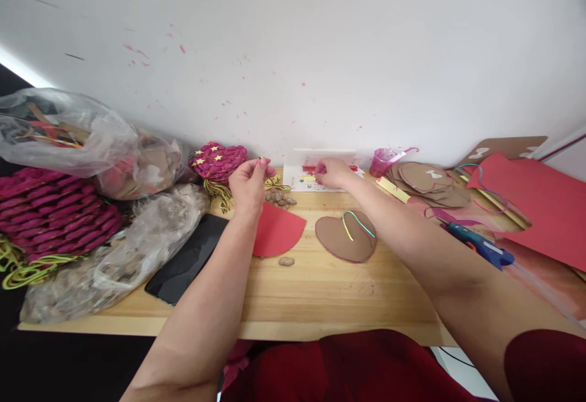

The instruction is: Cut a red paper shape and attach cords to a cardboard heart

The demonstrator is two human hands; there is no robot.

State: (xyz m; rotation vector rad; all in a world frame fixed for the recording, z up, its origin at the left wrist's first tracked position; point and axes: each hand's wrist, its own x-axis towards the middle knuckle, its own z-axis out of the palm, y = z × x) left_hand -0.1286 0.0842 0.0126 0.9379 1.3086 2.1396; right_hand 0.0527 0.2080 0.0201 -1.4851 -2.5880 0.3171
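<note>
Near wall (293, 54): left hand (249, 187) pinches tiny gold piece (262, 160).

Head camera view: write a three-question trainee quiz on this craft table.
1. True or false: the blue glue gun lies to the right of the brown heart cutout.
2. The right hand reaches onto: A) the white sticker sheet; B) a black slab; C) a pink cup.
3. Fill in: the left hand pinches a small gold piece; the paper piece beside its wrist is ___.
Key: 1 true; 2 A; 3 red.
</note>
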